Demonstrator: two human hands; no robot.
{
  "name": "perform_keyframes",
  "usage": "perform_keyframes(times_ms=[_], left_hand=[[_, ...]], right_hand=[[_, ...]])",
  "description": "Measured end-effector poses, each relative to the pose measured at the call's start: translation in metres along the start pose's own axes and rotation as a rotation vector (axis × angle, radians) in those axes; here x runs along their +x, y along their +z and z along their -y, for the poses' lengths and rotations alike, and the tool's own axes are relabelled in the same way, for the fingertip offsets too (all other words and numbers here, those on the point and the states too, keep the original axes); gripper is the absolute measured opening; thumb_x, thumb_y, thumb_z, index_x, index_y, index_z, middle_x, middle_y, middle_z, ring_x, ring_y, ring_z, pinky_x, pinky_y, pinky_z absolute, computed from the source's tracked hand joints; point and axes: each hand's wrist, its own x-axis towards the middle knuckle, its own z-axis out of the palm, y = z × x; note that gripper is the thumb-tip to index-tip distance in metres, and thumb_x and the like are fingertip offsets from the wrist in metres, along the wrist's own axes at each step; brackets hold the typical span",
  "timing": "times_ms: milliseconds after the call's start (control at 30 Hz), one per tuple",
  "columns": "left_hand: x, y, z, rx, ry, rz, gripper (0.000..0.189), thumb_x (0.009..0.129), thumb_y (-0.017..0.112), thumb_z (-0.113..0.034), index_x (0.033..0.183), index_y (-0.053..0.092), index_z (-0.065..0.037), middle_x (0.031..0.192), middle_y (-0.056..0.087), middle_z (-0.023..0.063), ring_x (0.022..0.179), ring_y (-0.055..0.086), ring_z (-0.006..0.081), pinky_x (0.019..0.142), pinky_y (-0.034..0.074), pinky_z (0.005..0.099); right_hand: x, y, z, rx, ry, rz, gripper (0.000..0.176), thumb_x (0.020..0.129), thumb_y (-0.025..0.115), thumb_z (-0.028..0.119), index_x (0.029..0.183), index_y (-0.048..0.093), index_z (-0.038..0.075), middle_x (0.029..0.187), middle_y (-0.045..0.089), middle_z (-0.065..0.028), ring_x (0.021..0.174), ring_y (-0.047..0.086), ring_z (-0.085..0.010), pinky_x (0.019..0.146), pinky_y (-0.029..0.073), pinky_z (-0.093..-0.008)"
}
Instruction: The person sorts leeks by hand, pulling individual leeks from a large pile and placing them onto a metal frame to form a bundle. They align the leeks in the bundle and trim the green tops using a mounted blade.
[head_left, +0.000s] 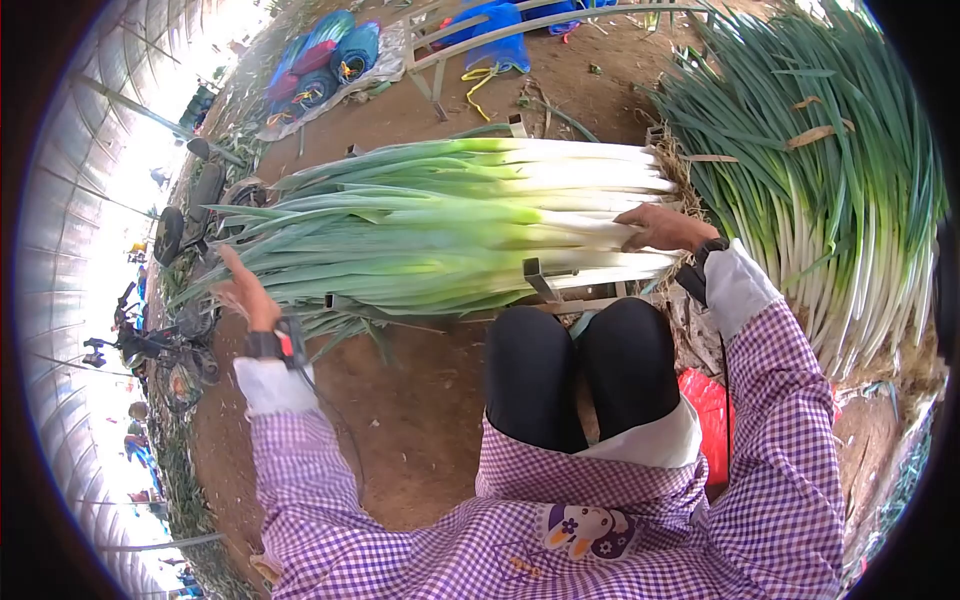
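A thick bundle of long green onions (450,225) lies across a low metal rack (540,280) before my knees, leaves to the left, white stems to the right. My left hand (245,290) is beside the leaf tips at the lower left, fingers apart, nothing in it. At the right end my right hand (665,228) rests on the white stems near the roots, thumb and fingers spread over them. Both wrists wear dark bands.
A large pile of green onions (820,190) stands at the right. Rolled net bags (320,75) and a blue bag (498,40) lie at the back on the soil. Dark wheeled equipment (170,235) is at the left, and something red (706,415) sits beside my right knee.
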Motion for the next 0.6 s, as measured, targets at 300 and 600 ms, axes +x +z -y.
perform_keyframes(times_ms=[300,600], left_hand=[[-0.223,-0.033,-0.027,-0.076,0.347,0.709,0.074,0.092,0.077,-0.021,0.154,0.042,0.000,0.156,0.044,0.0200,0.145,0.041,0.0344,0.121,0.033,0.0480],[-0.221,0.117,-0.075,0.230,1.507,0.774,0.054,0.090,0.075,-0.027,0.136,0.061,-0.003,0.138,0.060,0.0166,0.132,0.053,0.0356,0.113,0.041,0.0483]], right_hand=[[-0.003,0.000,0.005,-0.067,0.050,-0.029,0.063,0.087,0.083,0.029,0.140,0.063,0.001,0.136,0.067,-0.0187,0.125,0.061,-0.0350,0.107,0.047,-0.0435],[-0.003,-0.001,0.002,0.061,0.009,-0.013,0.052,0.088,0.082,0.023,0.134,0.068,0.004,0.123,0.075,-0.0129,0.112,0.067,-0.0277,0.101,0.049,-0.0407]])
